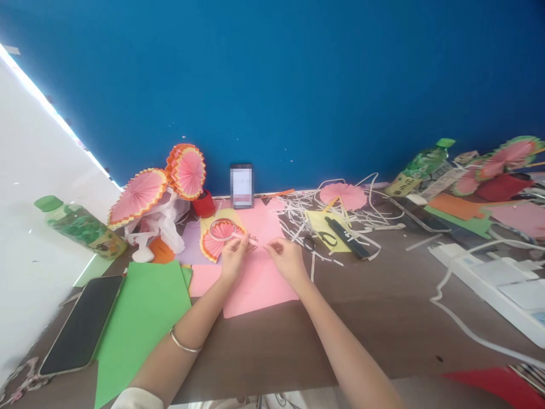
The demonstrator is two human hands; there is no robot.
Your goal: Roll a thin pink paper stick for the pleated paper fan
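A narrow strip of pale pink paper point(251, 242) is the thing in hand; it looks slim and straight-sided, lighter than the pink sheet point(259, 292) spread beneath it, and it may be folded, though blur and its small size hide any creases. It slants slightly, its right end lower than its left. The left hand point(233, 258) grasps it between thumb and fingertips, the strip crossing the tips and jutting from them toward the right hand point(288, 260). That hand is near, just beyond the strip's right end, with a small gap between; its thumb and forefinger are bent toward each other above the pink sheet, and I cannot tell whether they grip anything thin. The strip is thus above the middle of the pink paper, mostly on the left hand's side. Just behind and to the left of the left fingertips, a round ring point(222, 220) lies over a pleated paper piece point(212, 245) with a pink centre and an orange and yellow zigzag edge. To the right of the right hand are black-handled scissors point(328, 239), beside a dark, long-bodied tool point(347, 237) on a yellow sheet point(317, 220).
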